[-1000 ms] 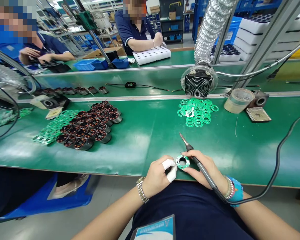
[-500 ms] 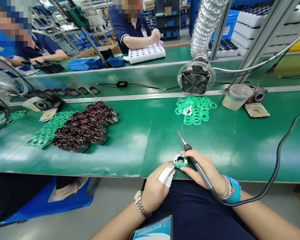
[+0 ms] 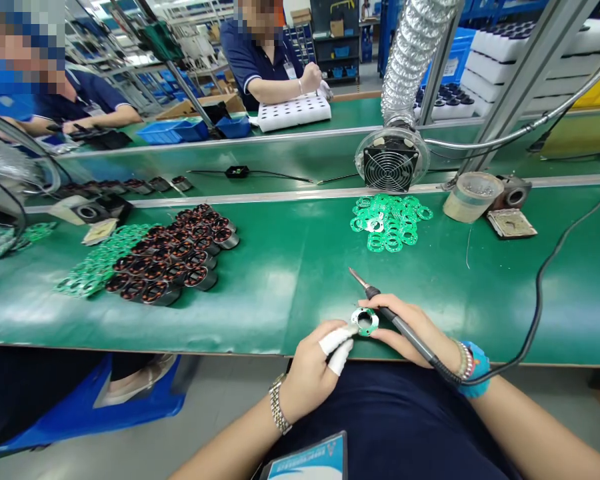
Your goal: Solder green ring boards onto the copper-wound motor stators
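Observation:
A ring-shaped green circuit board (image 3: pixel 373 329) is held up near the bench's front edge; whether a part sits beneath it I cannot tell. My right hand (image 3: pixel 420 330) has finger and thumb at its right side. The same hand carries a soldering iron (image 3: pixel 407 331), slanted with its bare tip up and left, apart from the board. My left hand (image 3: pixel 313 367), with white covers on two fingers, is closed at the board's left edge, one covered fingertip touching it. The other covered finger is bent below.
Loose ring boards (image 3: pixel 393 223) lie ahead, below a fan (image 3: pixel 390 168). Copper-wound motor stators (image 3: pixel 173 257) stand in rows at left beside more boards (image 3: pixel 105 257). A tub (image 3: pixel 473 197) and a sponge tray (image 3: pixel 511 223) are at right. The iron's cable (image 3: pixel 539 293) loops right. Co-workers sit opposite and at left.
The board and my right hand have shifted slightly right. The iron's tip has moved a little left and down. My left hand's two covered fingers have spread apart.

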The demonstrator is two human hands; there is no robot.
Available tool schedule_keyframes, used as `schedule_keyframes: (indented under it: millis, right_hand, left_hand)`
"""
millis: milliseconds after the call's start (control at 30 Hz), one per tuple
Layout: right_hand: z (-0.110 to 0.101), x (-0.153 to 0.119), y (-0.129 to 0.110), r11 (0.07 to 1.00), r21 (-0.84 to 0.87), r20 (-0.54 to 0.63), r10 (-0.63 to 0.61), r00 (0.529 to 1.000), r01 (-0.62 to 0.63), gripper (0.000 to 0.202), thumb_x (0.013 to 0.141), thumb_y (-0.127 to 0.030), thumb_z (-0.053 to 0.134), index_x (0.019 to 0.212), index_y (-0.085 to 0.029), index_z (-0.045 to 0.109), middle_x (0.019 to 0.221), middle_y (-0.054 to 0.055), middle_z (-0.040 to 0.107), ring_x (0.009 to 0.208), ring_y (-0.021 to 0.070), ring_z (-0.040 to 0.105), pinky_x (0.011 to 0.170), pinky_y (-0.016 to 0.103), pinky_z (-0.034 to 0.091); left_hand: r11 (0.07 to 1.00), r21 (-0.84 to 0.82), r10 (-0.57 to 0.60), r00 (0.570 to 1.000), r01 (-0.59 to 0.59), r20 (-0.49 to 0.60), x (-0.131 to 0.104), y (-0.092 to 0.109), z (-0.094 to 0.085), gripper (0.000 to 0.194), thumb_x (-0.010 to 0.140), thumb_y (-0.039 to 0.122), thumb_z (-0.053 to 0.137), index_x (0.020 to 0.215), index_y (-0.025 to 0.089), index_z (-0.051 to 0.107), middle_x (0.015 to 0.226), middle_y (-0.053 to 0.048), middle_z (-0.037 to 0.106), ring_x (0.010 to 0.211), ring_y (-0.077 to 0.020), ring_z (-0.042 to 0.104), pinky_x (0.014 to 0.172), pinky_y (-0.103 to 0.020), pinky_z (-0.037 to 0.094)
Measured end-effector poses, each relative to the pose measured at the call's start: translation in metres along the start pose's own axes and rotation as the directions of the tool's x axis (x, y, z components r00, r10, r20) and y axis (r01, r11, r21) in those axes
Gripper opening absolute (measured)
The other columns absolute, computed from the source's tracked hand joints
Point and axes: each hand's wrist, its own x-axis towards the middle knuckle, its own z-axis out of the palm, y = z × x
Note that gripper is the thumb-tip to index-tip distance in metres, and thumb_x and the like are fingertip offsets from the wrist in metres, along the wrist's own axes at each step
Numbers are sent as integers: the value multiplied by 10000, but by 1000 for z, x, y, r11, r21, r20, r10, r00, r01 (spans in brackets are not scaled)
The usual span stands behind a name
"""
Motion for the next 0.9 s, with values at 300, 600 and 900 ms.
schedule_keyframes:
  millis: [300, 600, 900]
  right_hand:
    - [9, -5, -3, 979, -164, -112, -143, 983, 124, 315, 824, -191, 581, 1124, -201, 488, 1043, 85, 614, 976, 205, 552, 840, 356, 488]
    - [8, -1, -3, 981, -157, -153, -142, 978, 117, 310, 795, -210, 619, 1089, -192, 520, 967, 75, 618, 884, 189, 565, 781, 328, 499]
    - [11, -5, -1, 984, -151, -167, -124, 978, 99, 321, 799, -200, 615, 1104, -192, 514, 978, 76, 629, 864, 185, 580, 768, 323, 511]
  left_hand:
    - [901, 361, 260, 966, -243, 0, 11, -23, -4, 244, 826, 94, 462, 1030, 145, 587, 955, -113, 679, 853, -217, 634, 709, -338, 536]
    - [778, 372, 497, 858, -507, 129, 31, -27, -20, 251, 867, 105, 354, 960, 122, 587, 868, -117, 684, 781, -209, 623, 624, -329, 515]
    - [741, 367, 535, 824, -563, 184, 40, -33, -20, 223, 866, 99, 354, 895, 122, 574, 829, -75, 683, 747, -188, 610, 616, -302, 510]
